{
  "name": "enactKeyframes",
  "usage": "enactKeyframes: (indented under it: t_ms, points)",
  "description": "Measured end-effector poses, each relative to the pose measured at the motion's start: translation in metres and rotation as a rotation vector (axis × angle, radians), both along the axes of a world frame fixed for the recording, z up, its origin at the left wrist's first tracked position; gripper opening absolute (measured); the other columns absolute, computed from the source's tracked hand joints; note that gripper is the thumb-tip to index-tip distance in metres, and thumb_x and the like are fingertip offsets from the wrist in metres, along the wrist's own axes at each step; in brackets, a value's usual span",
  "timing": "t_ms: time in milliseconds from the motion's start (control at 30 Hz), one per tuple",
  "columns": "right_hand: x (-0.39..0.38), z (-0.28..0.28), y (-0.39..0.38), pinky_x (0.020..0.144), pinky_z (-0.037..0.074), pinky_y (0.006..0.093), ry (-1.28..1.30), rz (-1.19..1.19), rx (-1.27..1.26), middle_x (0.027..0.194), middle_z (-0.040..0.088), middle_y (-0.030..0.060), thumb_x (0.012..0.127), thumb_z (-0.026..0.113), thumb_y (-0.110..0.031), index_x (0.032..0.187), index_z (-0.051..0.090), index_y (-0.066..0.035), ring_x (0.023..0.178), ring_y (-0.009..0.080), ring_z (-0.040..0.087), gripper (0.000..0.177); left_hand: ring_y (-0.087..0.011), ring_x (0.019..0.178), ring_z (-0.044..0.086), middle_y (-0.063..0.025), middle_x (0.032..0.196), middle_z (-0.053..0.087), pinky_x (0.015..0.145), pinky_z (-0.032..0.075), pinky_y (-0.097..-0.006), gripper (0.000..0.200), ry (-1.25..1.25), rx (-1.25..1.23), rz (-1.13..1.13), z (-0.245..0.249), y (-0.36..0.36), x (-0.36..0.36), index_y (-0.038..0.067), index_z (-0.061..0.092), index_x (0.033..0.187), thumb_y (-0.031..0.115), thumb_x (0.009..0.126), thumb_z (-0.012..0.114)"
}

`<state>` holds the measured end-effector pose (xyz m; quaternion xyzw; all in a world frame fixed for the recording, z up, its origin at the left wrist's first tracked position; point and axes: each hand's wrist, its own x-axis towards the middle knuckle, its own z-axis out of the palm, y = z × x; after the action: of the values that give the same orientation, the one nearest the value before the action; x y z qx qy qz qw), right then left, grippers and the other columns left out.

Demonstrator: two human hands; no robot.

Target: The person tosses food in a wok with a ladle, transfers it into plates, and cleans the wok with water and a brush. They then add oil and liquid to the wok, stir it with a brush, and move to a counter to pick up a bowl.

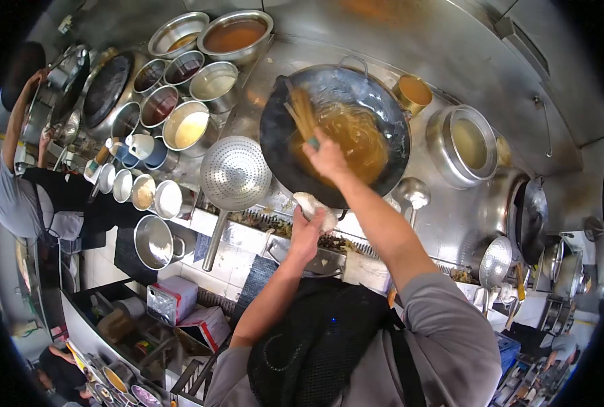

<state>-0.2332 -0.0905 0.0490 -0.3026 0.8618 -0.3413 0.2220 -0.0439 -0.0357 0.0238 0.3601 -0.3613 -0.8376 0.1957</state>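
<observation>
Hands first, since they're closest to the camera. The left hand (306,234) is clamped on a white cloth (322,209) wadded against the near rim of the wok (383,95), just past the front edge of the counter (302,51).

A bit further out, the right hand (327,157) is over the middle of the wok. Its grip is closed tight around a bamboo bundle (300,112). Could be long chopsticks or a wok brush, honestly can't tell.

The relation that matters: the bundle runs from that fist away from the person and off toward their left. Its long axis is a diagonal, and the free end fans out a little over the far-left wall of the wok. So it points away from the body, and the right hand is the only one on it. The left is well apart, down at the rim.

Just right of the bundle there's golden contents (359,139), noodles or swirling liquid, too blurry to say.

To the left, a perforated strainer (236,173) lies on the counter beside the wok, handle toward the person. A ladle (414,193) sits on the right.

Further back-left is a cluster of sauce pots (186,129). Another person (17,190) works at the far left.
</observation>
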Motion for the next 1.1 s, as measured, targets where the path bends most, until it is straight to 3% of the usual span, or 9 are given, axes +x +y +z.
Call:
enactKeyframes:
  t_ms: [233,400,533,600,700,733,867,933,1100]
  points:
    - [-0.011,0.035,0.134,0.092,0.049,0.0468,0.105,0.561,0.245,0.118,0.064,0.0220,0.084,0.064,-0.045,0.142,0.047,-0.017,0.106,0.0433,0.061,0.066,-0.0255,0.106,0.061,-0.0122,0.127,0.051,0.084,0.057,-0.0455,0.051,-0.048,0.077,-0.052,0.031,0.004,0.005,0.003,0.029,0.136,0.015,0.098,0.059]
    - [-0.094,0.091,0.192,0.086,0.052,0.0460,0.552,0.389,0.844,0.098,0.068,0.0210,0.087,0.064,-0.038,0.144,0.039,-0.022,0.098,0.0355,0.066,0.064,-0.0263,0.107,0.060,-0.0127,0.126,0.052,0.085,0.058,-0.0461,0.049,-0.014,0.087,-0.060,0.018,0.001,0.003,0.003,0.032,0.135,0.014,0.097,0.060]
    - [-0.131,0.017,0.098,0.080,0.055,0.0475,0.609,0.071,0.426,0.104,0.066,0.0237,0.090,0.062,-0.037,0.144,0.041,-0.022,0.093,0.0417,0.066,0.060,-0.0260,0.107,0.061,-0.0127,0.123,0.054,0.083,0.059,-0.0455,0.048,-0.004,0.042,-0.048,0.011,0.001,0.002,0.004,0.034,0.134,0.014,0.096,0.061]
    - [-0.087,0.001,0.034,0.088,0.052,0.0492,0.144,0.010,0.177,0.109,0.067,0.0244,0.088,0.062,-0.044,0.142,0.044,-0.015,0.102,0.0402,0.065,0.064,-0.0254,0.106,0.061,-0.0122,0.123,0.054,0.082,0.058,-0.0439,0.049,-0.086,-0.002,-0.064,0.013,0.002,0.002,0.004,0.034,0.134,0.014,0.096,0.062]
    - [0.001,0.000,-0.004,0.059,0.056,0.0385,-0.245,-0.050,-0.096,0.081,0.071,0.0189,0.089,0.063,-0.037,0.145,0.044,-0.014,0.045,0.0247,0.062,0.064,-0.0243,0.106,0.061,-0.0122,0.123,0.054,0.081,0.058,-0.0427,0.050,-0.084,-0.033,0.005,-0.001,0.005,0.000,0.005,0.034,0.135,0.015,0.095,0.062]
    - [0.020,0.020,0.004,0.058,0.055,0.0387,-0.211,0.016,-0.039,0.076,0.069,0.0181,0.088,0.064,-0.036,0.145,0.043,-0.012,0.045,0.0237,0.061,0.065,-0.0243,0.106,0.061,-0.0122,0.123,0.054,0.081,0.058,-0.0427,0.050,-0.084,-0.034,0.001,0.001,0.003,-0.001,0.005,0.034,0.135,0.015,0.095,0.062]
    - [0.008,0.015,0.086,0.086,0.052,0.0426,0.039,0.469,0.026,0.107,0.068,0.0235,0.086,0.066,-0.040,0.144,0.046,-0.018,0.094,0.0342,0.069,0.066,-0.0233,0.106,0.061,-0.0121,0.124,0.053,0.082,0.058,-0.0433,0.054,-0.074,0.051,-0.023,0.028,0.006,0.002,0.003,0.029,0.137,0.015,0.096,0.062]
    - [-0.022,0.056,0.134,0.097,0.047,0.0435,0.016,0.579,0.405,0.120,0.063,0.0224,0.085,0.066,-0.040,0.142,0.049,-0.021,0.112,0.0372,0.061,0.062,-0.0234,0.106,0.061,-0.0118,0.125,0.052,0.082,0.059,-0.0435,0.056,-0.097,0.087,-0.019,0.030,0.004,0.003,0.002,0.028,0.138,0.015,0.096,0.062]
    - [-0.100,0.072,0.142,0.090,0.051,0.0463,0.325,0.418,0.601,0.110,0.067,0.0228,0.086,0.063,-0.038,0.138,0.052,-0.019,0.101,0.0393,0.065,0.056,-0.0254,0.105,0.062,-0.0133,0.125,0.053,0.079,0.060,-0.0417,0.048,-0.046,0.182,-0.027,0.019,0.004,0.001,0.004,0.032,0.133,0.013,0.096,0.060]
